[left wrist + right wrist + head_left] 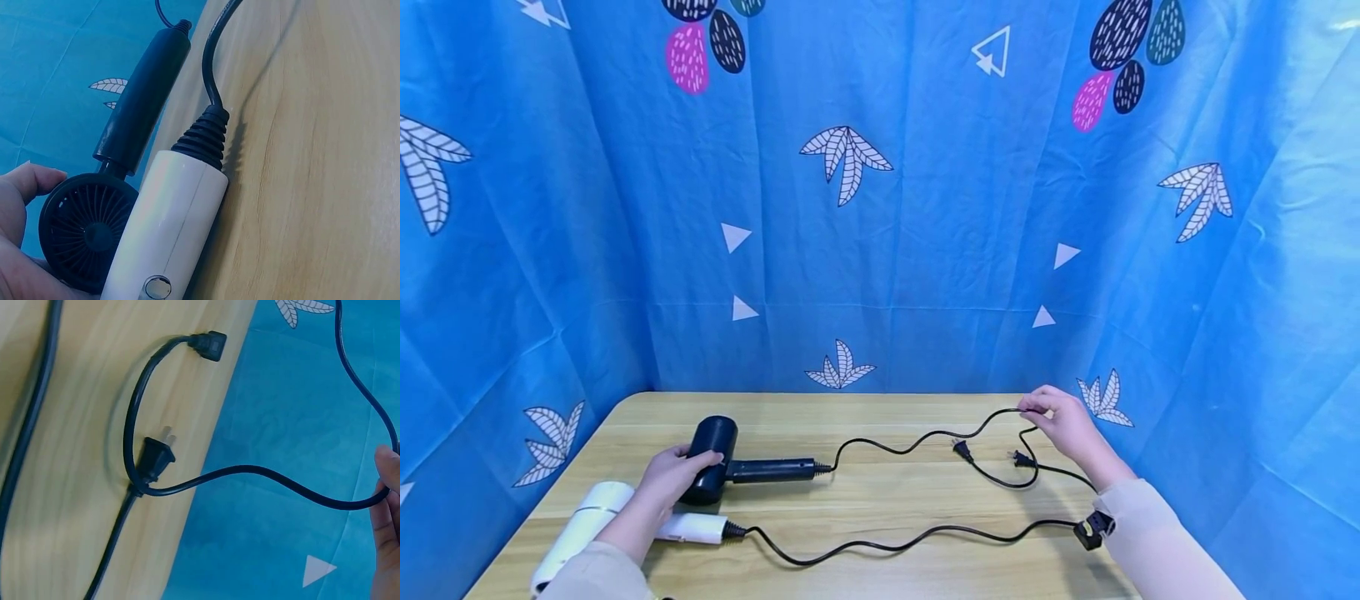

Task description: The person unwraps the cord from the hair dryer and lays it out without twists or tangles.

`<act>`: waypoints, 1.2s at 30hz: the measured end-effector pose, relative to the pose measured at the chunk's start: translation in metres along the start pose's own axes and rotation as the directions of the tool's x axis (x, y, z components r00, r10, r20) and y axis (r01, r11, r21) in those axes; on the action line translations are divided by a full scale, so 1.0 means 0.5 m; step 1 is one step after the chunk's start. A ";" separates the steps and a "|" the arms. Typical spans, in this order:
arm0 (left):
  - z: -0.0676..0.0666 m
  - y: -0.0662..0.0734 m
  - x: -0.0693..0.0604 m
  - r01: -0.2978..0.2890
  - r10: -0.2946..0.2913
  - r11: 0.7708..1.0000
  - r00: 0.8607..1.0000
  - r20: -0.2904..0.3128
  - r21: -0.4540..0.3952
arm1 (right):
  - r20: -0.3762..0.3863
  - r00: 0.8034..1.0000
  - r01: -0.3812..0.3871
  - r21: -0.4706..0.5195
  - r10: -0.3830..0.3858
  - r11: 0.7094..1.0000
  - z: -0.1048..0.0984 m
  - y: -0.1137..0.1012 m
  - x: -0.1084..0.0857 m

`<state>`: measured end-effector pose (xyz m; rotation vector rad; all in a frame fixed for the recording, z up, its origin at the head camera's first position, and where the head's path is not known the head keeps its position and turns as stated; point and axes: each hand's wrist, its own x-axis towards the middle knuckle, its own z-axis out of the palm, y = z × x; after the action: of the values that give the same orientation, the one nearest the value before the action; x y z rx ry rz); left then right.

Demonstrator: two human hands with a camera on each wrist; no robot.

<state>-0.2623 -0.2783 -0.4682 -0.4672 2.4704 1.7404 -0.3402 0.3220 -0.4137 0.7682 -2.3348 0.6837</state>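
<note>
A black hair dryer (715,450) lies near the table's left side, its handle pointing right. My left hand (672,477) holds it by the barrel, and the left wrist view shows thumb and fingers around its round vented end (94,234). Close below, partly hidden by my left forearm, is a white hair dryer (587,521). At the far right my right hand (1060,421) pinches the black dryer's cord (275,481), lifted off the table. This cord loops down to a two-pin plug (962,450). Another plug (155,459) rests beside the loop.
The white dryer's cord (880,547) snakes across the front of the wooden table (850,500). A small black device (1092,530) sits at my right cuff. A patterned blue curtain (895,250) surrounds the table at the back and sides.
</note>
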 end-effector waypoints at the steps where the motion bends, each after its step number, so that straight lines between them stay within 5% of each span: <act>1: 0.000 -0.001 0.001 0.002 -0.002 1.000 1.000 -0.003 0.004 | 0.008 1.000 -0.005 0.002 0.005 1.000 0.000 0.001 -0.003; 23: -0.001 -0.008 0.012 0.007 -0.010 0.996 0.999 0.033 0.087 | 0.017 1.000 -0.006 0.026 0.005 1.000 0.031 0.000 -0.053; 36: 0.002 -0.013 0.017 0.015 -0.018 0.990 1.000 0.020 0.137 | 0.125 0.990 -0.077 0.102 0.064 0.992 0.047 -0.013 -0.079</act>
<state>-0.2686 -0.2808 -0.4765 -0.4533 2.5417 1.5485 -0.3180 0.3169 -0.4543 0.7971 -2.4617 0.8198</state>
